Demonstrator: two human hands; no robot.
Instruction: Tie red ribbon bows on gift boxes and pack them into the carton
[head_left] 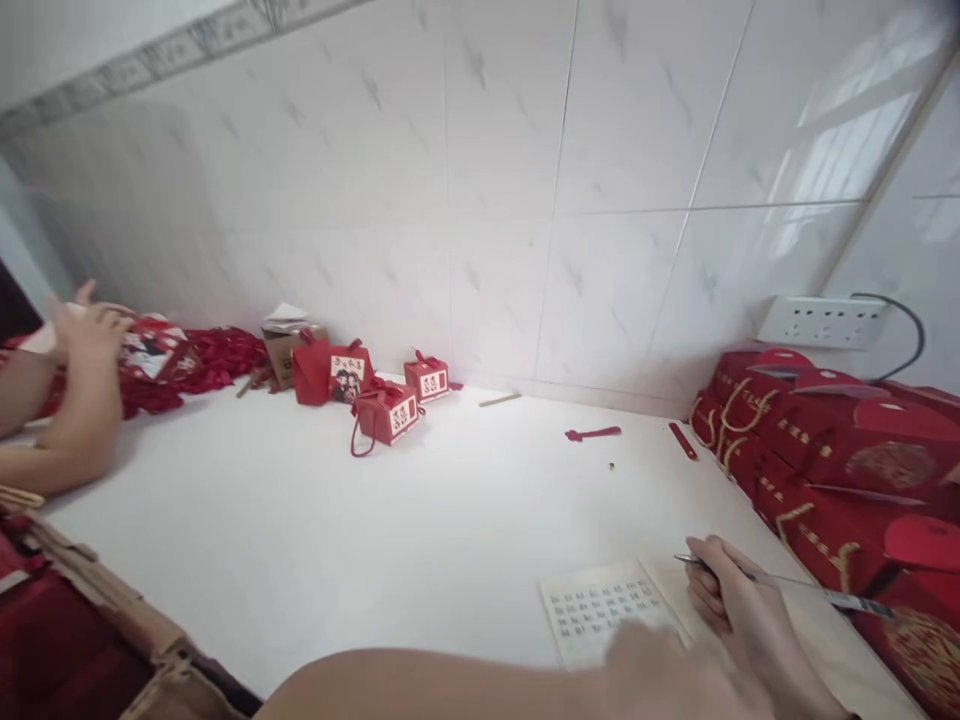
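Note:
My right hand (727, 590) is closed around a slim pen (795, 585), held nearly level above the right page of a notebook (592, 605). The pen's pointed silver end sticks out to the left, past the fingers. Rows of small handwritten characters cover the notebook's left page. My left forearm crosses the bottom of the view, and my left hand (660, 665) rests over the lower part of the notebook. Motion blur smears its fingers, so their position cannot be made out.
Stacked red gift boxes (795, 440) line the right side. Small red boxes (386, 412) stand near the tiled wall, with a red ribbon strip (596, 433) nearby. At left, a co-worker's hands (94, 330) handle red packaging. An open carton (150, 635) fills the lower left.

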